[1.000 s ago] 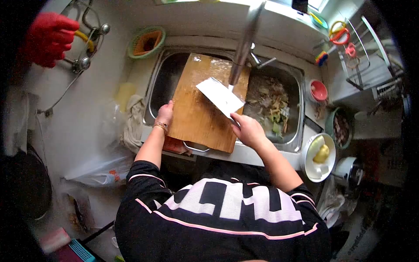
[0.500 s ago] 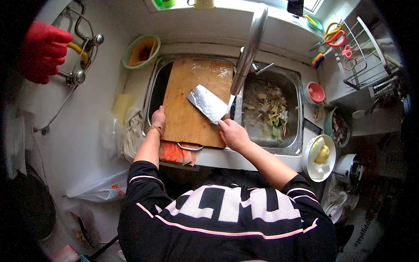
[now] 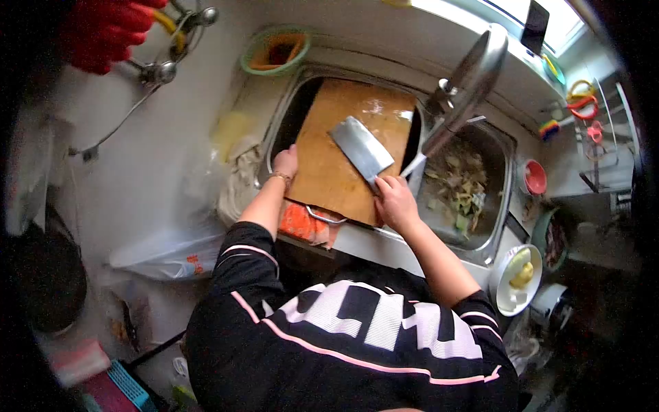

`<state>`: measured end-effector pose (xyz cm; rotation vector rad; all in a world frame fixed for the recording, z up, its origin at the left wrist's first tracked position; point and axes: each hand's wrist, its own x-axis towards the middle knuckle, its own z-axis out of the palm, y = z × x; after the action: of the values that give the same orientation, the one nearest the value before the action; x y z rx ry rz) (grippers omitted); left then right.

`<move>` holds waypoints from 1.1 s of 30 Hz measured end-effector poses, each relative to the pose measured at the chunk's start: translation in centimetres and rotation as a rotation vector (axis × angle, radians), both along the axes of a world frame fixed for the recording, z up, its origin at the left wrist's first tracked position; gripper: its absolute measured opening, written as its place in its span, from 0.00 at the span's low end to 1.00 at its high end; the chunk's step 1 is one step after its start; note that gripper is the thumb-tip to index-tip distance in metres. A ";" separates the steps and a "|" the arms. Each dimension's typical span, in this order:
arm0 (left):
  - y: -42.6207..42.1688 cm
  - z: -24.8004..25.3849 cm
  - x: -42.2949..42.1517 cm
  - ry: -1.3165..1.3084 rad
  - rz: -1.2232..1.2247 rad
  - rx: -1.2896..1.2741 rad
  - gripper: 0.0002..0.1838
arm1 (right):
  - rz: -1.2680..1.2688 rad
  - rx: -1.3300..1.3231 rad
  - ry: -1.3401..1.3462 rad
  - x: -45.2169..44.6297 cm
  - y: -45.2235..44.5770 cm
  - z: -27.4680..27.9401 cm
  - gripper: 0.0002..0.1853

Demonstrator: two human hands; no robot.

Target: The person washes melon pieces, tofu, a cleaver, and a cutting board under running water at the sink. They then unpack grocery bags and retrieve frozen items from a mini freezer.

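A wet wooden cutting board lies over the left basin of the sink. My left hand grips the board's left edge. In my right hand is a cleaver, its broad blade over the middle of the board; the fingers are closed round the handle at the board's right edge. Beside the cleaver, the faucet points its end toward the board's right side, with a pale stream of water below it. Vegetable scraps lie in the right basin.
At the right stand a white bowl with a peeled yellow piece, a red bowl and a rack. A green basket is at the back left. A cloth and an orange packet lie near the front.
The camera view has shifted, so the sink appears farther right. The blade's glare has faded to plain grey metal. Both hands keep their hold on the board and the cleaver.
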<state>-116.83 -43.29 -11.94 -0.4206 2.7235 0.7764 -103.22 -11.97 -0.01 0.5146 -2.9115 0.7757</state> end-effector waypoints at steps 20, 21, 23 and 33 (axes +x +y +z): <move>1.9 6.1 -0.6 0.189 0.121 -0.100 0.37 | -0.159 -0.066 -0.225 0.4 0.2 -2.1 0.26; 2.2 6.4 -0.8 0.177 0.097 -0.119 0.37 | -0.167 -0.077 -0.195 0.3 0.0 -2.4 0.26; 2.1 5.9 -1.2 0.122 0.163 -0.102 0.38 | -0.202 -0.096 -0.130 0.1 0.0 -2.6 0.26; 0.6 3.6 -2.8 -0.090 0.093 -0.086 0.27 | -0.263 -0.176 -0.506 -1.9 1.2 -1.7 0.16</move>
<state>-119.62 -42.68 -8.33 -0.5898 2.6761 0.6488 -105.10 -10.73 -1.73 -0.1028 -3.2021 1.2568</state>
